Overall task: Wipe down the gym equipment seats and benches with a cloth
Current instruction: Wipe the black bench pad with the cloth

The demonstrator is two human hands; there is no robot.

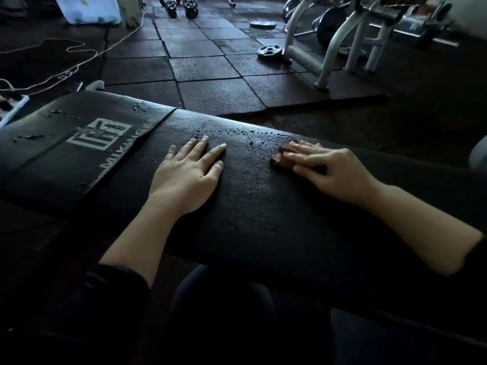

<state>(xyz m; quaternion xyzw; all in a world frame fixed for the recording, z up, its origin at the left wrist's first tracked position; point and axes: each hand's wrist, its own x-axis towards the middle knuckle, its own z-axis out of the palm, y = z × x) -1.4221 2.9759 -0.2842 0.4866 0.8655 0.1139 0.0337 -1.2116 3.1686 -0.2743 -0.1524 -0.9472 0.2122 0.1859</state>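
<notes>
A black padded bench [250,206] runs across the middle of the view, and water droplets [237,133] are scattered along its far side. My left hand [187,175] lies flat on the pad with its fingers spread and straight. To the right, my right hand [326,167] presses a small dark cloth [276,157] onto the pad with straight fingers. Only the cloth's left edge shows past the fingertips. A second black pad with a white logo [66,143] adjoins the bench on the left and carries droplets too.
Dark rubber floor tiles [205,67] lie beyond the bench. Two weight plates [270,50] lie by a white machine frame [303,57] at the back right. A white cable [79,51] snakes over the floor on the left. Kettlebells [191,7] stand far back.
</notes>
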